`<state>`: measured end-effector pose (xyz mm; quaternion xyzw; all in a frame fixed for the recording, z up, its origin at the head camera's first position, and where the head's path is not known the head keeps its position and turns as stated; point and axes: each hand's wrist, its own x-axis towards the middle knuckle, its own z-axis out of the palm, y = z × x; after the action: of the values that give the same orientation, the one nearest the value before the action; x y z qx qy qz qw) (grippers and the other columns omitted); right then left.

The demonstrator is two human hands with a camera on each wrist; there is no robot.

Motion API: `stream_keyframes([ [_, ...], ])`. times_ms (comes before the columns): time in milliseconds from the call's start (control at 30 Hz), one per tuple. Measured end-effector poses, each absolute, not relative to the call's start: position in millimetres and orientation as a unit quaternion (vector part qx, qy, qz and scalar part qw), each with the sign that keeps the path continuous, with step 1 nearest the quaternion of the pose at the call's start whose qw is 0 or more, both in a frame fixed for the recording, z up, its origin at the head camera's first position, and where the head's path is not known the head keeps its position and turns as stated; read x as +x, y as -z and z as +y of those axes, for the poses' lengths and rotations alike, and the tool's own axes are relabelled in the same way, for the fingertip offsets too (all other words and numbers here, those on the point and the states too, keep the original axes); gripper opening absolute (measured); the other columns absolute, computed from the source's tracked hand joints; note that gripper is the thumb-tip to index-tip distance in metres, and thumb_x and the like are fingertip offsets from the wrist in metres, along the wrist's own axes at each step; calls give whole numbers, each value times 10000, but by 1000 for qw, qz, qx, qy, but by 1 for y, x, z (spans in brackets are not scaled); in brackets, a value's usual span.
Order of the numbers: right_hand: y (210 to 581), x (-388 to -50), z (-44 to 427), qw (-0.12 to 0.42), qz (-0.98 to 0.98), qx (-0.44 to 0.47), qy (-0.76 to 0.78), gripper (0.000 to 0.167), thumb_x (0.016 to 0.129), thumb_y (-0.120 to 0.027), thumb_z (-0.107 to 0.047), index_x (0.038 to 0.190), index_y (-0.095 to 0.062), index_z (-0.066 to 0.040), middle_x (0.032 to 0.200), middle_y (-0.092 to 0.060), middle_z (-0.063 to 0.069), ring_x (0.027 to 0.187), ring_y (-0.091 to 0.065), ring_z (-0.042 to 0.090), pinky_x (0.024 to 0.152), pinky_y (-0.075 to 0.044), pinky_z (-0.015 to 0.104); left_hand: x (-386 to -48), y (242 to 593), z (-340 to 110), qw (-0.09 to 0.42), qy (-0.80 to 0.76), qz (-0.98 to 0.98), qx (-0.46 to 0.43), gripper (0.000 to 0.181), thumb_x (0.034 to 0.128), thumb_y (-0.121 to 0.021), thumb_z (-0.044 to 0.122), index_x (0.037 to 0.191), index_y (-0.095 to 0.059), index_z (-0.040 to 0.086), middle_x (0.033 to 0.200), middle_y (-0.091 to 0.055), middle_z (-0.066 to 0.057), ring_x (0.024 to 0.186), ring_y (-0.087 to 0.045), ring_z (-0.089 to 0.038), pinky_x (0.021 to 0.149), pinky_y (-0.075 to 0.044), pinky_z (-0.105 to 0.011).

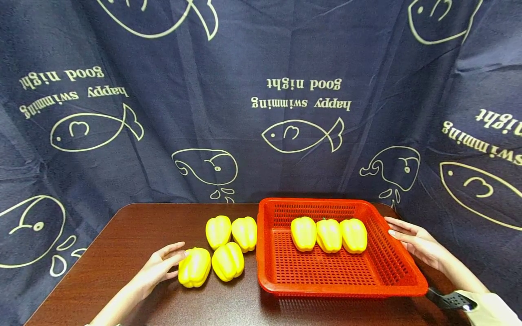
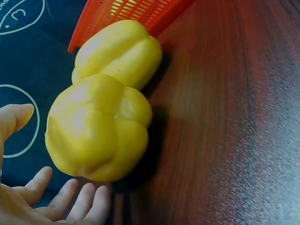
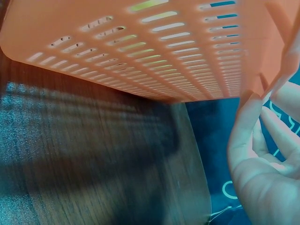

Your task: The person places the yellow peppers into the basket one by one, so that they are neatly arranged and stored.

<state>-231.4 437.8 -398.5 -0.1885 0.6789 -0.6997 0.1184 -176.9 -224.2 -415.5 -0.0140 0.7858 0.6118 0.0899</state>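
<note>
My left hand [image 1: 157, 267] is beside the nearest yellow bell pepper [image 1: 194, 268], its fingers spread and loosely bent. In the left wrist view a gap shows between the thumb and that bell pepper [image 2: 98, 131]. Three more peppers lie close by: one [image 1: 228, 261] to its right, two [image 1: 218, 232] [image 1: 244, 233] behind. A red plastic basket [image 1: 342, 290] stands right of them, with three yellow peppers [image 1: 303, 234] [image 1: 329, 235] [image 1: 354, 235] in a row inside. At the basket's right rim is my right hand [image 1: 420, 242], fingers mostly straight; its thumb [image 3: 248, 112] touches the rim from below.
Everything stands on a dark brown wooden table [image 1: 134, 231]. Behind and on both sides hangs a dark blue curtain [image 1: 228, 104] with fish drawings and lettering. A dark perforated strap [image 1: 452, 299] is at the right wrist, near the basket's front right corner.
</note>
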Motion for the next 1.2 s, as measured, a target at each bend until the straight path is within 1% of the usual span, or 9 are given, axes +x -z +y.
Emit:
stream_keyframes([
  [67, 398, -231, 437, 118, 678, -190, 700, 433, 1004, -385, 17, 1299, -550, -253, 1229, -641, -128, 1063, -653, 88, 829, -566, 282, -175, 417, -225, 101, -608, 788, -15, 674, 943, -569, 266, 1459, -270, -48, 1390, -456, -287, 1129, -568, -233, 899, -534, -439],
  [133, 398, -231, 437, 120, 677, -189, 701, 431, 1004, -387, 14, 1304, -548, -250, 1228, -643, -121, 1061, -656, 95, 829, -567, 286, -174, 418, -226, 113, -605, 788, -11, 692, 946, -562, 281, 1463, -250, -55, 1379, -457, -297, 1111, -577, -248, 875, -543, -422],
  [233, 397, -231, 437, 121, 678, -179, 702, 428, 1005, -393, 8, 1298, -553, -259, 1214, -650, -119, 1048, -664, 104, 823, -569, 292, -173, 419, -227, 130, -606, 785, -4, 716, 950, -558, 294, 1466, -219, -69, 1333, -495, -282, 1056, -605, -225, 843, -551, -396],
  [367, 397, -232, 438, 122, 679, -174, 703, 428, 1006, -396, 4, 1297, -555, -266, 1209, -653, -116, 1046, -665, 106, 823, -570, 297, -173, 422, -227, 148, -608, 780, -1, 751, 944, -569, 314, 1464, -197, -79, 1282, -542, -229, 985, -630, -191, 812, -557, -371],
  [467, 397, -231, 437, 123, 680, -169, 703, 425, 1004, -404, 0, 1288, -561, -276, 1202, -658, -115, 1042, -666, 107, 821, -571, 301, -174, 425, -227, 155, -609, 778, 4, 773, 939, -575, 322, 1455, -182, -100, 1248, -558, -212, 963, -644, -189, 806, -560, -364],
  [667, 396, -231, 437, 120, 687, -161, 699, 420, 1003, -416, -11, 1279, -562, -292, 1195, -659, -127, 1032, -670, 102, 817, -571, 299, -178, 428, -225, 156, -610, 777, -3, 768, 929, -587, 308, 1450, -197, -100, 1258, -530, -216, 943, -637, -179, 803, -548, -332],
  [900, 396, -231, 437, 123, 682, -165, 702, 422, 1005, -409, -9, 1283, -564, -288, 1199, -657, -125, 1038, -666, 98, 818, -571, 298, -179, 430, -223, 153, -609, 778, 2, 749, 935, -579, 298, 1426, -217, -138, 1303, -477, -261, 1006, -608, -154, 847, -550, -369],
  [1100, 396, -231, 437, 126, 675, -175, 705, 432, 1007, -391, 2, 1284, -564, -281, 1207, -654, -120, 1043, -665, 101, 822, -570, 296, -176, 431, -222, 147, -614, 776, -3, 756, 922, -599, 299, 1425, -230, -128, 1288, -488, -245, 1007, -603, -148, 846, -552, -360],
  [1200, 396, -231, 437, 127, 675, -175, 706, 434, 1008, -388, 4, 1279, -566, -284, 1205, -654, -119, 1041, -664, 99, 820, -570, 293, -175, 431, -223, 145, -616, 774, -4, 767, 917, -607, 289, 1428, -218, -130, 1294, -469, -254, 1009, -600, -150, 848, -551, -354],
])
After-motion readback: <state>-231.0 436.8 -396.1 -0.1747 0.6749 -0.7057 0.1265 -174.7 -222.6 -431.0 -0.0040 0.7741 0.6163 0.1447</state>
